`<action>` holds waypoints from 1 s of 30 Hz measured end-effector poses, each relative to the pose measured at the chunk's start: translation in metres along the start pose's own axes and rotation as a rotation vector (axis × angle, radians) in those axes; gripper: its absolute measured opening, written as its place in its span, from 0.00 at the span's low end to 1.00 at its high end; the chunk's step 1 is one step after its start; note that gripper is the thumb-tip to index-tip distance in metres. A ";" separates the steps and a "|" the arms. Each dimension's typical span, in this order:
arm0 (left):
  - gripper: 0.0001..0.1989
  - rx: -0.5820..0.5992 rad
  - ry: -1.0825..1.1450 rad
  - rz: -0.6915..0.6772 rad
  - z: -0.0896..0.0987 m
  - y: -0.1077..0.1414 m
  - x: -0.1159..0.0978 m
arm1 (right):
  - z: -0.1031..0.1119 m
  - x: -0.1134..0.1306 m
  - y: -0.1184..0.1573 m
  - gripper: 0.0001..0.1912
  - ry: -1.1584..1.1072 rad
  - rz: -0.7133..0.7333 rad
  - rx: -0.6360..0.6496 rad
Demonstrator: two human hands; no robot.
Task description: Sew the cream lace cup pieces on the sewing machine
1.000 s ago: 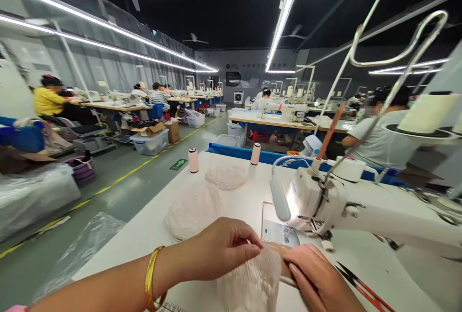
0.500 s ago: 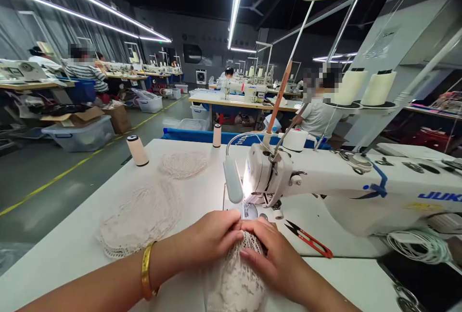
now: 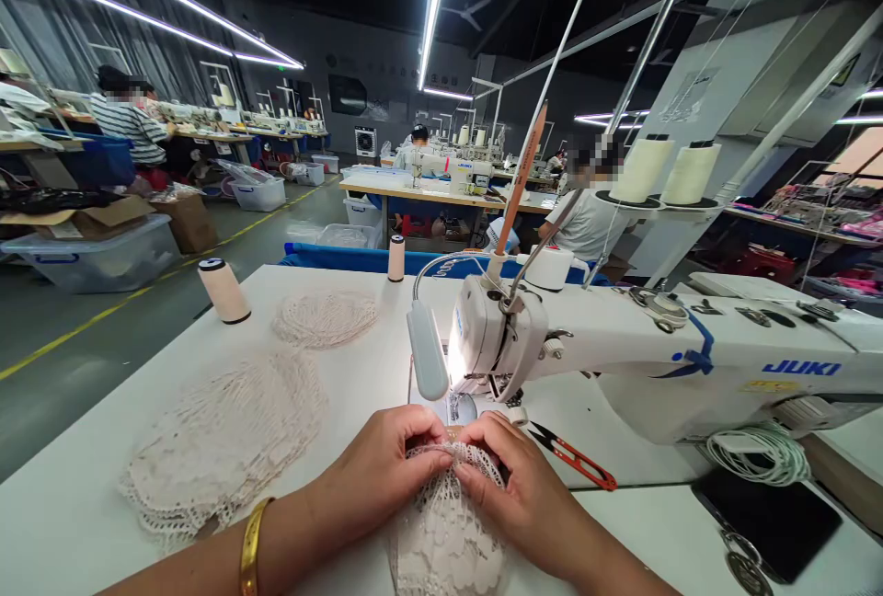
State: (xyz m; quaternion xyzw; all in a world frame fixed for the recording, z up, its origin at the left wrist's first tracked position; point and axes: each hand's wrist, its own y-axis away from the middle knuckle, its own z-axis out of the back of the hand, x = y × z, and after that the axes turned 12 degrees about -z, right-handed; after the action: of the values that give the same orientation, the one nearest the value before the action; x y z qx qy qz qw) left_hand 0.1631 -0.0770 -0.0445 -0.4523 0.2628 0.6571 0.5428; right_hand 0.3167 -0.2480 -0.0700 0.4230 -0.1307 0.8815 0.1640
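The left hand, a gold bracelet circling its wrist, is pinching the gathered upper edge of a pale lace piece between thumb and fingers, and the right hand is gripping that same edge just beside it, the two sets of fingertips nearly meeting. The lace is spreading down below the hands toward the near side of the white table, right in front of the needle area of a white sewing machine. Something small and tan is showing between the fingertips, but I'm not managing to make out what. Over to the left, a large stack of lace pieces is lying flat near the left forearm, with a smaller lace stack sitting behind it. One pink spool is standing by the table's left edge, and a second spool is standing near the far edge. Red-handled snips are lying just right of the right hand, their dark blades pointing toward the machine's needle end. Farther right, a coil of pale cable is resting near the machine's base. Beyond, a person in a striped top is sitting at another workstation.
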 end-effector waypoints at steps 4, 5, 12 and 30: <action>0.09 -0.008 0.007 -0.072 -0.006 0.000 0.003 | -0.004 -0.003 0.000 0.09 -0.008 0.020 -0.068; 0.09 -0.011 0.012 -0.088 -0.007 0.000 0.004 | -0.005 -0.004 0.000 0.08 -0.010 0.031 -0.081; 0.11 -0.058 -0.034 -0.187 -0.009 0.001 0.002 | -0.007 -0.005 -0.001 0.06 0.041 0.120 -0.140; 0.12 -0.267 -0.497 -0.776 -0.016 0.029 -0.026 | 0.010 0.019 0.031 0.14 0.435 0.720 -0.453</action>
State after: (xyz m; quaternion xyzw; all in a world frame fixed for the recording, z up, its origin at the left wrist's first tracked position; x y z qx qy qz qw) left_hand 0.1409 -0.1108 -0.0333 -0.4122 -0.1501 0.5220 0.7315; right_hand 0.3003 -0.2769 -0.0519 0.1100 -0.4204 0.8998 -0.0403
